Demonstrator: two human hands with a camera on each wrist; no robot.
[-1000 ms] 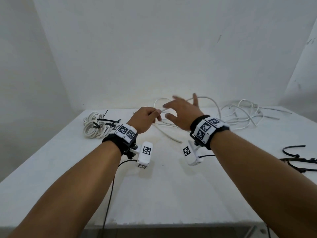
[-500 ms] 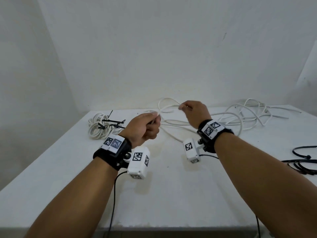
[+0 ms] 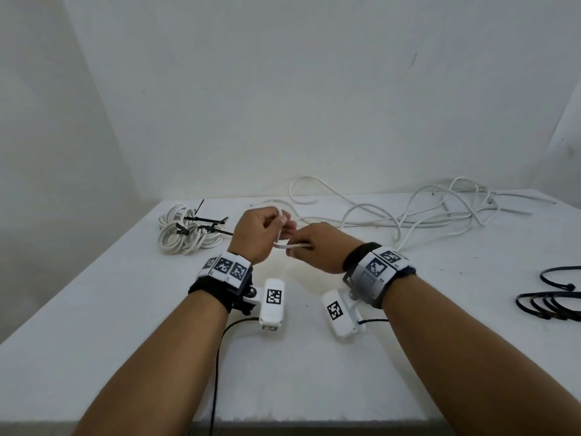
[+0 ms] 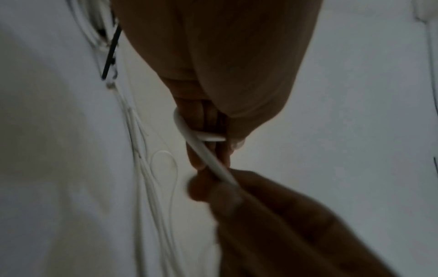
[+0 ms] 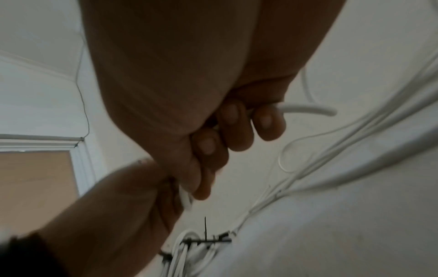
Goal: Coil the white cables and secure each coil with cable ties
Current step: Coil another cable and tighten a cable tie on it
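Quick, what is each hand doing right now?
Left hand: fingers curled round the white cable, holding it.
Right hand: pinching the same cable.

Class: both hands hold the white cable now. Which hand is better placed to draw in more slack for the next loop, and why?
Probably the right hand: the loose white cable trails off on its side, while the left hand pinches the started loop and should keep holding it.

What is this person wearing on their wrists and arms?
Both forearms are bare, no sleeves. The left wrist band and right wrist band are black, each topped with white blocks bearing black-and-white square markers. A small white camera with a marker hangs under each wrist, trailing a thin black cable.
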